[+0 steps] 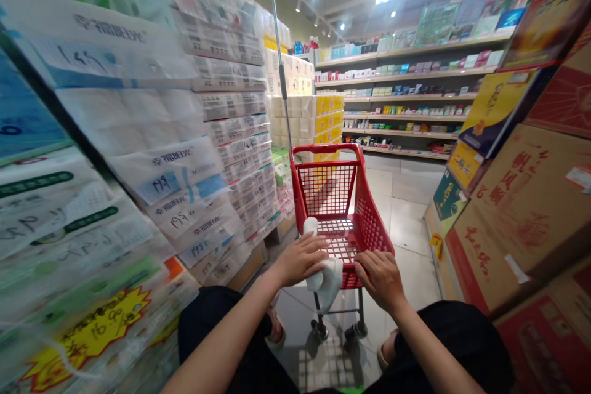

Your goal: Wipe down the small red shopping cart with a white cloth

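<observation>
A small red shopping cart (327, 188) with a mesh basket stands on the floor in front of my knees. My left hand (302, 258) is closed over a white cloth (330, 283) at the cart's near left corner. Part of the cloth hangs down outside the basket, and another part lies along the left rim. At the near right corner, my right hand (381, 277) has its fingers curled over the cart's rim. The basket's mesh floor is visible between my hands. A thin metal pole (278, 55) rises from the cart's far left corner.
Tall stacks of wrapped tissue packs (182, 166) line the left side. Cardboard boxes (530, 197) are piled on the right. Shelves of small goods (406, 86) stand at the back, beyond the tiled floor (410, 228). My bent knees flank the cart's near end.
</observation>
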The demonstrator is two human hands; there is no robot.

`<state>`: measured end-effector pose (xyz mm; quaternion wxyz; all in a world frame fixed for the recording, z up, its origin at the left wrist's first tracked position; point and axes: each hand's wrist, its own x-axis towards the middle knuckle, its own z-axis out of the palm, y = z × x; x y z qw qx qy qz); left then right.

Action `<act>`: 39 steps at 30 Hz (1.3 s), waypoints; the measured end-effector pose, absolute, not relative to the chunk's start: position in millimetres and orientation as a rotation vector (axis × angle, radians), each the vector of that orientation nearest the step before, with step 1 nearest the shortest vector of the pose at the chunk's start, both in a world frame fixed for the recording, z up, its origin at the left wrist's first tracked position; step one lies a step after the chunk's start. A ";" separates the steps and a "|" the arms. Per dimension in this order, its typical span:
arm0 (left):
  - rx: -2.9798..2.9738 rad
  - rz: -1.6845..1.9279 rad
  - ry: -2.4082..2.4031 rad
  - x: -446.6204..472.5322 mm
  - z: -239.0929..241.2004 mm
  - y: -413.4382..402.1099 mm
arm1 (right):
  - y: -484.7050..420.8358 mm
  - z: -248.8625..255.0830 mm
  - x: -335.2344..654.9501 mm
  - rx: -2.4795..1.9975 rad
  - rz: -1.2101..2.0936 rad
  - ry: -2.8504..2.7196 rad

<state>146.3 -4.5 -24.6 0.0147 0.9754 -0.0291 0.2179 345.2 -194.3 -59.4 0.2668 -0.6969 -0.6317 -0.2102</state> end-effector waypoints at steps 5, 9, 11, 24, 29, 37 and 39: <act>2.977 0.660 0.039 141.1 -22.9 27.1 | -180.8 -59.1 340.6 -1.876 -0.602 -1.693; 2.843 0.840 0.414 140.1 -43.1 7.0 | -168.6 -59.7 333.5 -1.891 -0.604 -1.675; 2.821 0.935 0.537 141.2 -55.8 -12.1 | -164.8 -59.4 329.9 -1.909 -0.589 -1.664; 2.978 0.928 0.507 200.9 -74.3 -88.5 | -167.5 -62.8 327.2 -1.782 -0.377 -1.623; 2.622 0.953 0.340 188.6 -41.1 -87.8 | -169.4 -60.3 331.1 -1.806 -0.433 -1.631; 2.635 1.054 0.566 155.5 -31.4 -43.9 | -167.7 -43.7 319.4 -1.812 -0.657 -1.667; 2.694 1.009 0.565 156.8 -40.6 -40.5 | -161.3 -40.5 307.4 -1.771 -0.695 -1.675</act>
